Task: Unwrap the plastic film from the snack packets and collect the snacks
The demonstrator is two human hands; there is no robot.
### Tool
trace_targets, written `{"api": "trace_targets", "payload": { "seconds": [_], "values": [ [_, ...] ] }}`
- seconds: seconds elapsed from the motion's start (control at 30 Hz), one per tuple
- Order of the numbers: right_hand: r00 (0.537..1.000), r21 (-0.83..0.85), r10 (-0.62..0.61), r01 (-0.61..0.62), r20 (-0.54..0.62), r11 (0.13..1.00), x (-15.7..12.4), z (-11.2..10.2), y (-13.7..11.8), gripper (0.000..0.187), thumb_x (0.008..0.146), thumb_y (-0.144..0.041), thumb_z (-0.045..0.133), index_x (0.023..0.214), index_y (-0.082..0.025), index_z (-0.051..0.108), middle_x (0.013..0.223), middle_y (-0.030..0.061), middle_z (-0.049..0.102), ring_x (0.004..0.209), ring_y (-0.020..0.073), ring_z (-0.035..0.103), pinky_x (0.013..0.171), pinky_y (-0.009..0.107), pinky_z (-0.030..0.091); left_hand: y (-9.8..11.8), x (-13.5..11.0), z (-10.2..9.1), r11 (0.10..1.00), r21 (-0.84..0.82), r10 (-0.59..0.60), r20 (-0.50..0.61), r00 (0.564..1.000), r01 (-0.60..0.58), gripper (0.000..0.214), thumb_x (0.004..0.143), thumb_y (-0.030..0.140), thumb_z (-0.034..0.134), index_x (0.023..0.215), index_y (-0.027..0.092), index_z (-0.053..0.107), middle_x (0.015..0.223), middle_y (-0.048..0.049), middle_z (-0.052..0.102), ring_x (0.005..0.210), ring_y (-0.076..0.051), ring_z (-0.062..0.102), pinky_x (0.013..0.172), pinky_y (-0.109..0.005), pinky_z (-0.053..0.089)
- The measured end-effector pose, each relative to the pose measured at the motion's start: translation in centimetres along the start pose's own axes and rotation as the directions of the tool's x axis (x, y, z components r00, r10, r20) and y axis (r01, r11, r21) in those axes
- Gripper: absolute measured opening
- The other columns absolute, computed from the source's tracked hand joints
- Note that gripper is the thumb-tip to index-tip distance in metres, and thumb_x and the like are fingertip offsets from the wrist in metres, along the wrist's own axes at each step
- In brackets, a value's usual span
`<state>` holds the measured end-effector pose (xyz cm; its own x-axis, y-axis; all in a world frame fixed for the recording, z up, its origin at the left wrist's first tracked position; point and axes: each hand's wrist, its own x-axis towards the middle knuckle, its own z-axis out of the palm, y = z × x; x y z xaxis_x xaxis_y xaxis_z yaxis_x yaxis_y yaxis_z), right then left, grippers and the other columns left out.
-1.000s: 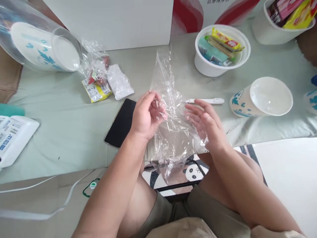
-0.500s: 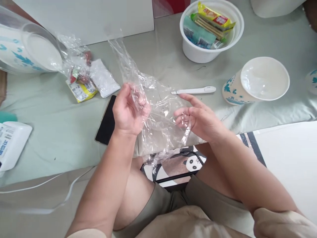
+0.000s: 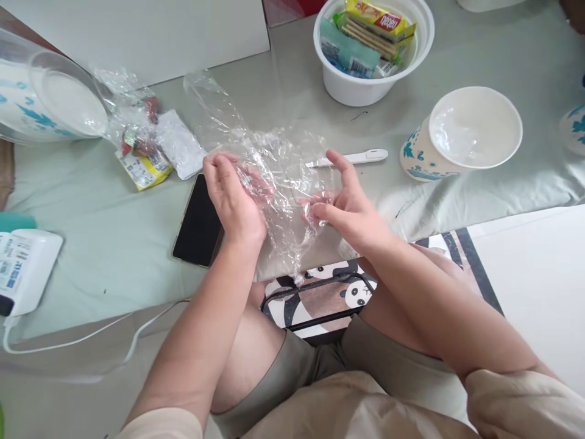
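Observation:
A crumpled clear plastic bag [image 3: 286, 189] stretches between my hands above the front of the cloth-covered table. My left hand [image 3: 237, 195] is closed around its left side, fingers partly seen through the film. On the other side my right hand [image 3: 351, 210] holds it between thumb and lower fingers, with the index finger stuck out. A white utility knife [image 3: 365, 157] lies just behind that index finger, its tip seen through the plastic. Beside my left wrist a black phone [image 3: 195, 228] lies flat, partly covered by the arm.
A white tub [image 3: 354, 91] of snack packets stands at the back. To the right is a paper cup [image 3: 475, 131]; bagged cups [image 3: 50, 103] lie far left. Small packets [image 3: 180, 146] sit near the phone. A white device [image 3: 31, 268] with a cable rests at left.
My left hand has turned so its back shows more. My right hand has moved slightly left and raised its index finger. The bag's lower end has bunched up and narrowed.

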<state>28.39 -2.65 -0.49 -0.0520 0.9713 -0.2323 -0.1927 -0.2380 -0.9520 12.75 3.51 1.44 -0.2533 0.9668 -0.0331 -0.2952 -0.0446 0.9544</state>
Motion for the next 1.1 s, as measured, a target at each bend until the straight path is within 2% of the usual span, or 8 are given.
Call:
{"api": "trace_targets", "payload": {
  "seconds": [0.23, 0.33, 0.43, 0.6, 0.7, 0.87, 0.97, 1.1],
  "values": [
    [0.957, -0.113, -0.115, 0.087, -0.266, 0.990, 0.7, -1.2, -0.3, 0.063, 0.095, -0.034, 0.059, 0.154, -0.039, 0.038, 0.124, 0.0041, 0.073, 0.096, 0.0182, 0.073, 0.084, 0.039, 0.064, 0.9, 0.9, -0.7, 0.994, 0.055, -0.085, -0.085, 0.993, 0.090, 0.023, 0.113, 0.037, 0.043, 0.094, 0.024, 0.044, 0.070, 0.0064, 0.042, 0.043, -0.004, 0.030, 0.043, -0.027, 0.011],
    [0.980, -0.062, -0.093, 0.083, -0.176, 0.995, 0.4, -0.6, 0.0, 0.072, 0.094, -0.045, 0.065, 0.157, -0.040, 0.030, 0.127, 0.0048, 0.072, 0.103, 0.0196, 0.073, 0.087, 0.039, 0.063, 0.9, 0.8, -0.5, 0.995, 0.011, -0.095, -0.118, 0.988, 0.097, 0.024, 0.113, 0.040, 0.042, 0.095, 0.024, 0.043, 0.073, 0.0055, 0.039, 0.044, -0.004, 0.030, 0.044, -0.029, 0.008],
    [0.998, -0.105, -0.042, 0.036, -0.052, 0.994, -0.1, 0.3, 0.0, 0.089, 0.086, -0.040, 0.076, 0.160, -0.038, 0.026, 0.117, 0.0051, 0.073, 0.086, 0.0185, 0.072, 0.082, 0.039, 0.062, 1.1, 0.7, -0.3, 0.996, -0.007, -0.088, -0.115, 0.989, 0.088, 0.025, 0.114, 0.043, 0.036, 0.097, 0.025, 0.041, 0.076, 0.0055, 0.039, 0.046, -0.004, 0.030, 0.046, -0.028, 0.009],
    [0.987, -0.192, -0.082, 0.055, -0.138, 0.980, -0.1, 0.0, -0.6, 0.064, 0.088, -0.028, 0.065, 0.148, -0.037, 0.045, 0.106, 0.0014, 0.071, 0.062, 0.0127, 0.059, 0.061, 0.034, 0.056, 1.4, 1.6, -1.0, 0.998, -0.051, -0.050, -0.127, 0.991, 0.044, 0.029, 0.113, 0.049, 0.037, 0.096, 0.026, 0.038, 0.072, 0.0059, 0.035, 0.045, -0.006, 0.024, 0.047, -0.029, 0.006],
    [0.986, -0.173, -0.077, 0.051, -0.148, 0.984, 0.2, -0.6, -0.8, 0.052, 0.087, -0.025, 0.062, 0.138, -0.035, 0.052, 0.101, 0.0001, 0.071, 0.057, 0.0113, 0.054, 0.055, 0.032, 0.052, 1.6, 2.3, -1.6, 0.982, -0.154, -0.128, -0.098, 0.987, 0.111, 0.033, 0.112, 0.054, 0.037, 0.094, 0.026, 0.041, 0.070, 0.0050, 0.030, 0.048, -0.008, 0.015, 0.048, -0.029, 0.004],
    [0.983, -0.162, -0.093, 0.067, -0.161, 0.985, 0.6, -1.2, -0.3, 0.030, 0.096, -0.034, 0.055, 0.125, -0.030, 0.060, 0.093, 0.0012, 0.071, 0.077, 0.0159, 0.066, 0.071, 0.033, 0.058, 1.7, 3.0, -2.4, 0.904, -0.283, -0.347, -0.044, 0.937, 0.322, 0.035, 0.113, 0.051, 0.038, 0.091, 0.025, 0.045, 0.067, 0.0053, 0.030, 0.051, -0.011, 0.004, 0.047, -0.028, 0.003],
    [0.981, -0.163, -0.127, 0.102, -0.148, 0.981, 0.7, -1.5, 0.2, 0.044, 0.100, -0.053, 0.054, 0.138, -0.031, 0.055, 0.106, 0.0036, 0.075, 0.106, 0.0193, 0.071, 0.093, 0.037, 0.060, 1.2, 3.0, -2.7, 0.909, -0.232, -0.351, 0.025, 0.936, 0.347, 0.038, 0.105, 0.063, 0.052, 0.092, 0.027, 0.050, 0.067, 0.0056, 0.036, 0.051, -0.010, 0.010, 0.046, -0.027, 0.010],
    [0.991, -0.142, -0.130, 0.127, -0.011, 0.982, 0.9, -1.6, 0.6, 0.078, 0.091, -0.057, 0.071, 0.158, -0.038, 0.036, 0.112, 0.0015, 0.076, 0.092, 0.0177, 0.073, 0.087, 0.037, 0.062, 0.3, 2.9, -2.4, 0.900, -0.159, -0.381, 0.165, 0.910, 0.406, 0.038, 0.095, 0.060, 0.068, 0.093, 0.027, 0.048, 0.068, 0.0075, 0.038, 0.044, -0.006, 0.013, 0.044, -0.027, 0.009]
  ]
}}
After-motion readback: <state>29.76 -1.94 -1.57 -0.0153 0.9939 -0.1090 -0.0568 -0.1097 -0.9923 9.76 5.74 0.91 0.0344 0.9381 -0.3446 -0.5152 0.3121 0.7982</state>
